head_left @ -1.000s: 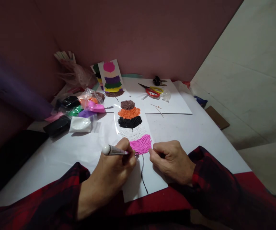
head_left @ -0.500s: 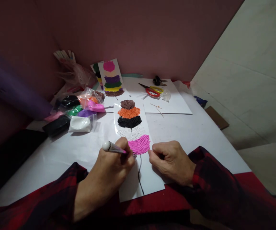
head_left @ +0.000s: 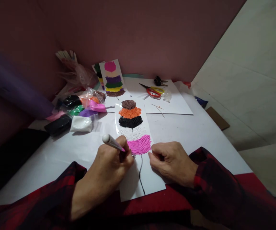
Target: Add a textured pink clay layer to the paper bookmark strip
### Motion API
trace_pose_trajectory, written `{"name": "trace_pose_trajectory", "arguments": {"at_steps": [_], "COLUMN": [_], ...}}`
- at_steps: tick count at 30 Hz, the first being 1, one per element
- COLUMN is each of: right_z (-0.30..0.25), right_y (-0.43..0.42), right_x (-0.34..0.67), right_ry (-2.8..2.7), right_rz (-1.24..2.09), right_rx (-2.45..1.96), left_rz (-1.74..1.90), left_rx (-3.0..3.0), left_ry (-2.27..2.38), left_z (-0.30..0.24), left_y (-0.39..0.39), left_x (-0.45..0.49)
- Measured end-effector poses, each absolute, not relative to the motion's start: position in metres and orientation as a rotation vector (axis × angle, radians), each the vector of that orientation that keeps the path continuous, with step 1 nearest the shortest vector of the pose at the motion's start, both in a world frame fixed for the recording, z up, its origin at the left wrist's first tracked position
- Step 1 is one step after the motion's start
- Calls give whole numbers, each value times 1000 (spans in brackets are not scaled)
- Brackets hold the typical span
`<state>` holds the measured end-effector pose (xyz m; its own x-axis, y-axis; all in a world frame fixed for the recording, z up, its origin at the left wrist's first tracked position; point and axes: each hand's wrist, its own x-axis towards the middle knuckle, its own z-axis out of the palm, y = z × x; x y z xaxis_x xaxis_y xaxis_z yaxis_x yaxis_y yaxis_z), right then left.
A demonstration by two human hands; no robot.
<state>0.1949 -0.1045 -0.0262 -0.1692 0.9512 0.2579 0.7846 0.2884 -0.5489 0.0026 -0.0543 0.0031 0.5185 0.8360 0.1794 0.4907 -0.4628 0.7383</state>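
My left hand (head_left: 110, 171) is closed round a white marker-like pen (head_left: 111, 140) with a pink part near the fingers. Its tip is hidden behind my fingers, by the lower left of a pink textured band (head_left: 140, 145). That band lies on a white card (head_left: 149, 182), below white, black (head_left: 130, 121), orange (head_left: 129, 112) and brown (head_left: 128, 104) bands that look like clay strands. A thin dark line (head_left: 141, 172) runs down from the pink. At the card's right edge rests my right hand (head_left: 172, 163), fingers curled in; whether they hold anything is hidden.
Bags of coloured clay (head_left: 81, 123) lie at the left. Behind the card stand two finished-looking striped cards (head_left: 114, 78). Red and yellow scissors (head_left: 153, 92), thin sticks (head_left: 158, 107) and a small black object (head_left: 157, 80) lie on a white board (head_left: 178, 102) at the back.
My left hand and the pen have shifted very slightly, the pen's white end rising a little. My right hand stays by the card's edge. The whole view has moved a touch.
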Motion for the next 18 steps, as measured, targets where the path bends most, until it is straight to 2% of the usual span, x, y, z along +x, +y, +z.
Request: {"name": "trace_pose_trajectory", "arguments": {"at_steps": [18], "right_z": [-29], "right_y": [-106], "right_x": [196], "right_ry": [-1970], "right_rz": [413], "right_rx": [-1537], "left_rz": [755], "left_rx": [2187], "left_ry": [1120], "left_z": [11], "left_y": [-53], "left_x": [-4]}}
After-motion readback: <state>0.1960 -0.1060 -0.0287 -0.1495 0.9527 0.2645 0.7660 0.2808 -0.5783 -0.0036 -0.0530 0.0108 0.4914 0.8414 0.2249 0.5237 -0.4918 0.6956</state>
